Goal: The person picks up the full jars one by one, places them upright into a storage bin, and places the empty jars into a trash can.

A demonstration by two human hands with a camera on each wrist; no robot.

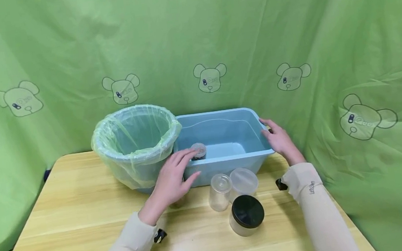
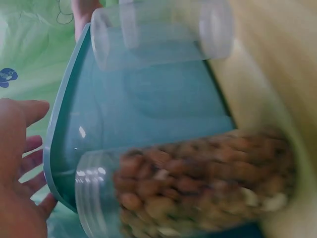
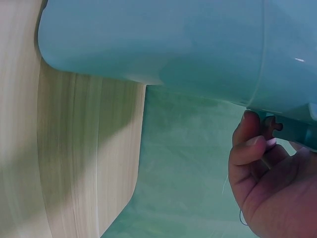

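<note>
A light-blue plastic basin stands on the table, its right rim gripped by my right hand, whose fingers curl under the edge in the right wrist view. My left hand reaches over the basin's front-left rim with fingers extended and thumb apart. Just by its fingertips, inside the basin, is a small clear-lidded container; whether they touch cannot be told. Below this hand stands a clear jar of brown nuts, mostly hidden in the head view.
Left of the basin stands a bucket lined with a green plastic bag. In front are a slim clear jar, a wider clear-lidded container and a black-lidded jar. A green curtain hangs behind the table.
</note>
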